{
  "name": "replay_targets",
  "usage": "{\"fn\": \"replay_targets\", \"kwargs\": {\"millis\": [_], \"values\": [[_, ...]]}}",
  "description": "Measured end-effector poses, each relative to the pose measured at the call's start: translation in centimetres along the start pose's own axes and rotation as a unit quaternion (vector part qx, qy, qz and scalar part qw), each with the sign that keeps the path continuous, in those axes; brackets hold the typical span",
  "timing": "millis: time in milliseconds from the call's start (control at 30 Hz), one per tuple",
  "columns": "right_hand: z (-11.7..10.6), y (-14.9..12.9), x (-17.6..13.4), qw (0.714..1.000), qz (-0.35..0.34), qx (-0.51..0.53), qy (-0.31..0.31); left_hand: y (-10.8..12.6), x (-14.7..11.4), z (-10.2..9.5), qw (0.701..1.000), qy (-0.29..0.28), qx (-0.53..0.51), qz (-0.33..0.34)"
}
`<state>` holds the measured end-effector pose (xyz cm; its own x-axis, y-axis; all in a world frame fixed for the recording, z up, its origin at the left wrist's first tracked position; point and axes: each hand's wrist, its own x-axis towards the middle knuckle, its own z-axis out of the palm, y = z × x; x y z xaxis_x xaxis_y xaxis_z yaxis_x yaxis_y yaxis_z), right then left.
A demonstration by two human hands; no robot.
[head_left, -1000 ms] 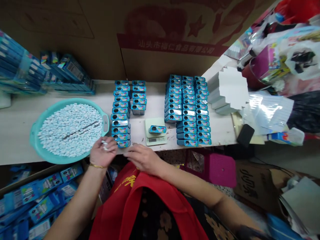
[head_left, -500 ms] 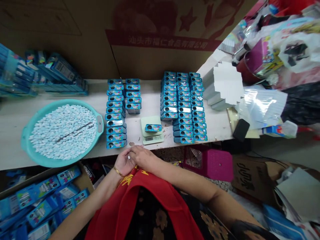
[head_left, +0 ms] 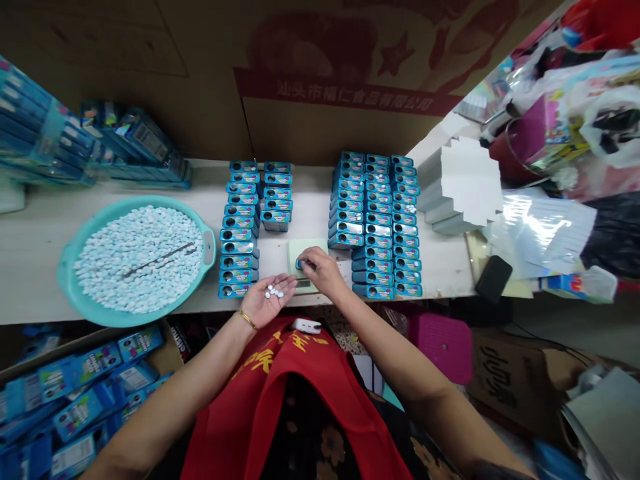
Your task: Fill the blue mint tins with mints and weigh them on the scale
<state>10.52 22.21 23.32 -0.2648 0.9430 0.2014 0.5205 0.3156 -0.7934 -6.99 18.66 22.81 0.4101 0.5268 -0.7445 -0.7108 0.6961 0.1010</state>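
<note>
My left hand [head_left: 263, 299] is palm up near the table's front edge, fingers stretched out flat. Several white oval candies [head_left: 275, 291] rest in it. My right hand [head_left: 321, 270] reaches over a pale green scale [head_left: 299, 250], fingertips bent together at the left end of a small blue candy box [head_left: 299, 264]. Most of that box is covered by the hand, and what the fingertips pinch, if anything, is hidden. Rows of the same blue boxes [head_left: 239, 248] stand left of the scale, and further rows [head_left: 379, 242] stand to the right.
A turquoise basin [head_left: 65, 270] full of white candies is on the left, a dark strip lying across them. Below is a carton of blue packets [head_left: 80, 417]. White card stacks [head_left: 467, 183] and a black phone-like object [head_left: 493, 279] are on the right. A large cardboard box [head_left: 300, 127] stands behind.
My hands have parted. The right one has moved up onto the box on the scale, and the left has opened flat, showing the candies. The view has shifted slightly.
</note>
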Motion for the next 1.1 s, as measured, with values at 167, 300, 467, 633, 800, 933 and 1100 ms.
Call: {"fn": "replay_targets", "kwargs": {"millis": [167, 300, 467, 633, 800, 933, 1100], "values": [[-0.4, 0.9, -0.3, 0.998, -0.008, -0.068, -0.004, -0.1, -0.9, -1.0, 1.0, 0.019, -0.007, -0.006], [-2.4, 0.1, -1.1, 0.995, -0.001, -0.093, 0.031, 0.0, -1.6, -2.0, 0.999, 0.039, -0.005, -0.016], [-4.9, 0.7, -2.9, 0.985, 0.069, -0.095, 0.125, -0.1, -2.3, -3.7, 0.997, 0.076, -0.006, -0.014], [-4.7, 1.3, -3.8, 0.988, 0.066, -0.104, 0.092, -0.1, -2.4, -4.4, 0.996, 0.088, -0.004, -0.013], [-1.9, 0.8, -1.4, 0.981, 0.008, -0.19, -0.026, -0.2, -2.4, -4.2, 0.996, 0.089, 0.002, -0.008], [-1.2, 0.7, 0.0, 0.958, -0.041, -0.26, -0.114, -0.3, -2.5, -4.2, 0.996, 0.093, -0.002, -0.002], [-3.7, 1.0, -1.8, 0.976, -0.018, -0.21, -0.057, -0.6, -2.8, -4.2, 0.995, 0.101, -0.001, 0.001]]}}
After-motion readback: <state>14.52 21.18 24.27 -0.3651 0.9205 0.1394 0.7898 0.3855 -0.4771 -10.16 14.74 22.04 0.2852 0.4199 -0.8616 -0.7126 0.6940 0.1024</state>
